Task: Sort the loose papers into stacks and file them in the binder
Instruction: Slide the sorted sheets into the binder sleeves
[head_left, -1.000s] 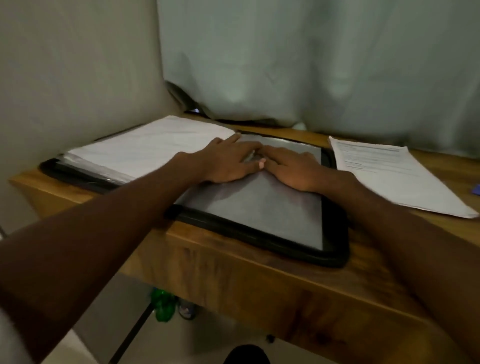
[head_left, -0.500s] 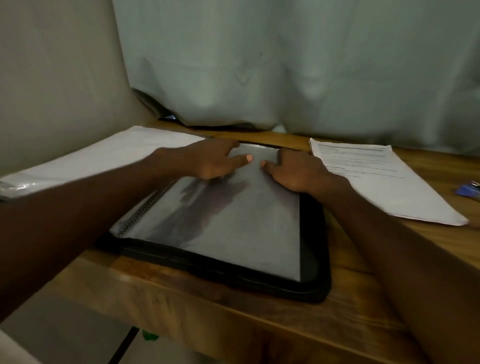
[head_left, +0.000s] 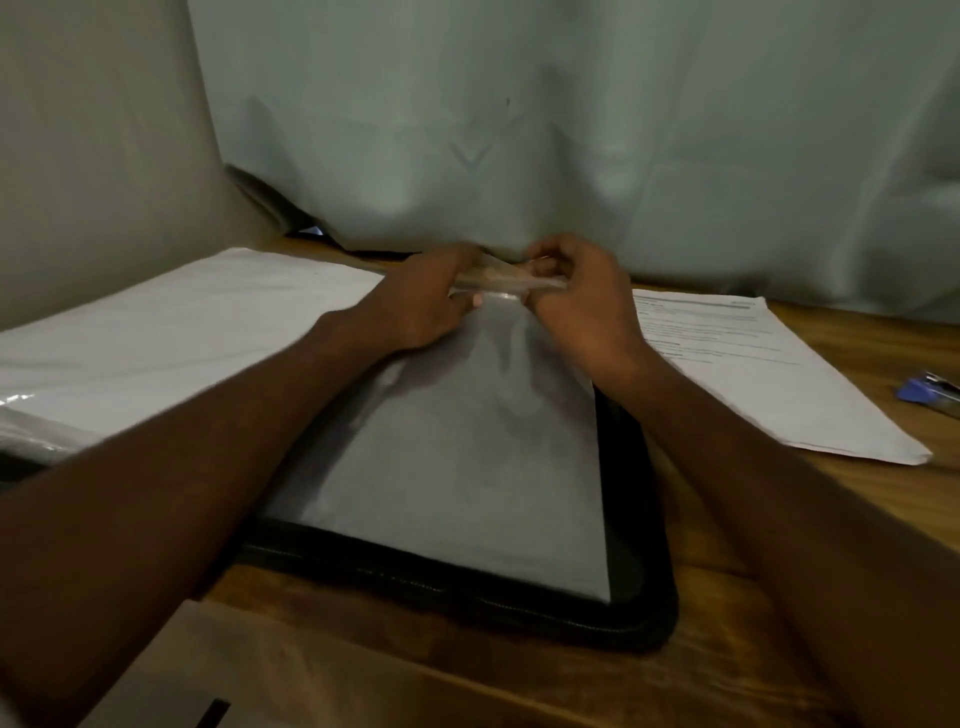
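An open black binder (head_left: 644, 597) lies on the wooden desk in front of me. Its right half carries a clear plastic sleeve (head_left: 467, 457) with a grey sheet under it. My left hand (head_left: 421, 306) and my right hand (head_left: 582, 301) meet at the sleeve's far edge, and both pinch that top edge and lift it off the page. The binder's left half holds a thick pile of white pages (head_left: 171, 332). A stack of printed papers (head_left: 769, 374) lies on the desk to the right of the binder.
The wooden desk (head_left: 727, 519) is backed by a pale curtain (head_left: 571, 130), with a wall on the left. A blue stapler (head_left: 930, 389) sits at the right edge, beyond the printed papers.
Both hands went from lying flat on the sleeve to its far edge, where they now pinch and raise it. The camera has moved closer and lower.
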